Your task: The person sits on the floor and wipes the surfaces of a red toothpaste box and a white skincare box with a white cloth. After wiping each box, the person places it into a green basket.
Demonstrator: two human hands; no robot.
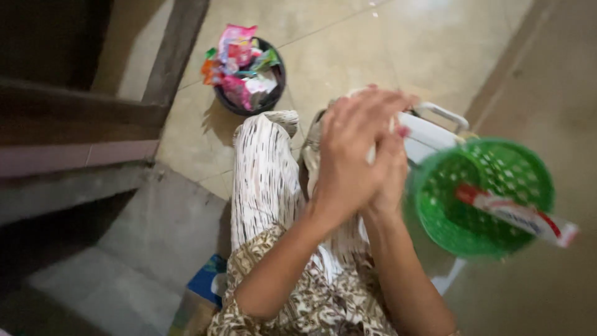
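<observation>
My left hand (346, 155) and my right hand (390, 180) are pressed together palm to palm above my lap, the left lying over the right. A small white patch shows between the fingers; I cannot tell whether something is held there. My legs are in striped cream trousers (264, 180) under the hands. Just right of the hands stands a green perforated plastic basket (435, 211), with a white and red tube (516, 214) lying across its opening. The image is motion-blurred.
A dark round bin (273, 93) full of colourful wrappers stands on the tiled floor ahead. A white plastic object with a handle (435, 121) lies behind the basket. A grey concrete step (149, 236) and dark wooden frame are at left; a blue box (205, 280) sits by my hip.
</observation>
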